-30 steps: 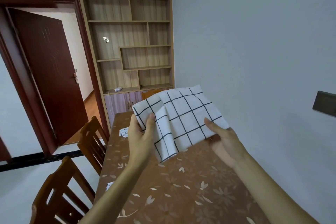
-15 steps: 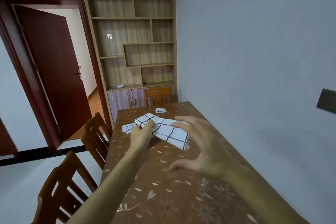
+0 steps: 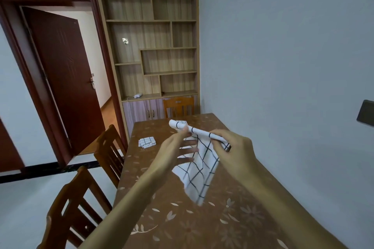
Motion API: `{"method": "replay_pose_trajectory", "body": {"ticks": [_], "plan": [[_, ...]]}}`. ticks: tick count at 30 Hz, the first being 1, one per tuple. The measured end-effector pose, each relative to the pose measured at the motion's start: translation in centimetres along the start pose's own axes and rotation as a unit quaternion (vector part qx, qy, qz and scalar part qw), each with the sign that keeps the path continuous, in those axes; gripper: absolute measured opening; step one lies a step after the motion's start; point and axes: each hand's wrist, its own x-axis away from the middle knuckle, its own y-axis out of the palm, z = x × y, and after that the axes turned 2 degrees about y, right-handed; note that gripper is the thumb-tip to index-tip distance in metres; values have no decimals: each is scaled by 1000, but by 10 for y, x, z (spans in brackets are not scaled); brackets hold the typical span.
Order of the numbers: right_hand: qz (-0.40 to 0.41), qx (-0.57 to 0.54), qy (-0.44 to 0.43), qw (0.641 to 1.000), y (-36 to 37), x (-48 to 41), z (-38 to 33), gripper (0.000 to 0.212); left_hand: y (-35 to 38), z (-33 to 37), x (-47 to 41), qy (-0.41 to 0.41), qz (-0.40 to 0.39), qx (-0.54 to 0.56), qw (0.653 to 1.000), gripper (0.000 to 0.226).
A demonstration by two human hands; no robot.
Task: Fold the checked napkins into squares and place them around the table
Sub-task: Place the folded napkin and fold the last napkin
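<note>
No legible text, label, brand, number or sign anywhere in view. Only dark grid lines on the checked napkin (image 3: 199,166) and a pale flower print on the tabletop (image 3: 182,228). Dark wall plate (image 3: 366,113) at 3 o'clock, without readable marking.

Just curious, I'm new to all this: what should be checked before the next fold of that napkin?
1. Right hand has a grip on the napkin at its top edge: ok.
2. Left hand has a grip: cannot tell; its fingers reach the napkin but are blurred.
3. Napkin folded square: not ok; it hangs loose over the table.
4. Top edge straight: not ok; it is rolled.
5. Folded napkin out of the way: ok; it lies apart, to the left.
</note>
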Motion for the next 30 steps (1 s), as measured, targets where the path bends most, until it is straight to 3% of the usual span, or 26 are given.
{"method": "replay_pose_trajectory", "body": {"ticks": [4,8,12,15,18,20,22,30], "plan": [[-64,-99,53,992,-3,9,-20,26,19,5,11,59,-84,-55,993,53],[-144,-218,116,958,-10,8,-21,32,19,13,14,118,-91,-74,986,36],[-59,-235,137,960,-17,-2,-6,26,2,9,8,131,-95,-124,979,25],[-26,-144,132,980,-31,-11,6,57,-9,10,4,122,-113,-163,973,25],[-123,-162,200,959,-49,-22,19,78,-19,18,5,106,-154,-154,970,35],[-220,-224,218,924,-58,-24,27,63,-26,23,5,93,-163,-129,974,40],[-259,-268,217,902,-62,-22,32,45,-30,28,4,88,-167,-112,976,33],[-163,-280,186,927,-56,-16,36,24,-34,22,5,94,-179,-186,961,45]]}}
